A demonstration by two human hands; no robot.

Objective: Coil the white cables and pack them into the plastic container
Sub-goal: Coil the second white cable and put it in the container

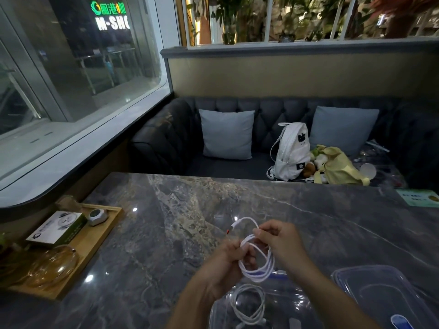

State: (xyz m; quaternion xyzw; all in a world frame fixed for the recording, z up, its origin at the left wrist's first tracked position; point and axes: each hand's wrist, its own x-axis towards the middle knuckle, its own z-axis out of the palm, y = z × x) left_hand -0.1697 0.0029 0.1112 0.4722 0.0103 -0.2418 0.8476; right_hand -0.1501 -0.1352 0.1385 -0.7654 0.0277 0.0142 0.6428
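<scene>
Both hands work above the near part of the grey marbled desk (180, 210). The left hand (228, 264) is curled, and its fingers (248, 256) close around one side of a white cable (257, 269) that is wound into several loose loops. The right hand (282, 243) comes in from the other side; its fingers (260, 233) pinch a strand at the top of the coil, thumb and forefinger pressed together on it. Between the two grips the loops hang down in a rough oval, stacked close but not tight. One free end of the cable arcs up and away beyond the right fingers and bends back toward the left, ending in a white plug (231, 227) with a small red tip, just beyond the left fingers and clear of both hands.

Directly below the hanging coil, nearer the person than the fingers, sits a clear plastic container (215, 312) on the desk. A second white cable (249, 305), already coiled, lies inside it, apart from the one being held. To the right of the right forearm lies a clear lid (380, 281) with a blue clip at its near edge. Well to the left of the left hand, a wooden tray (95, 243) rests on the desk.
</scene>
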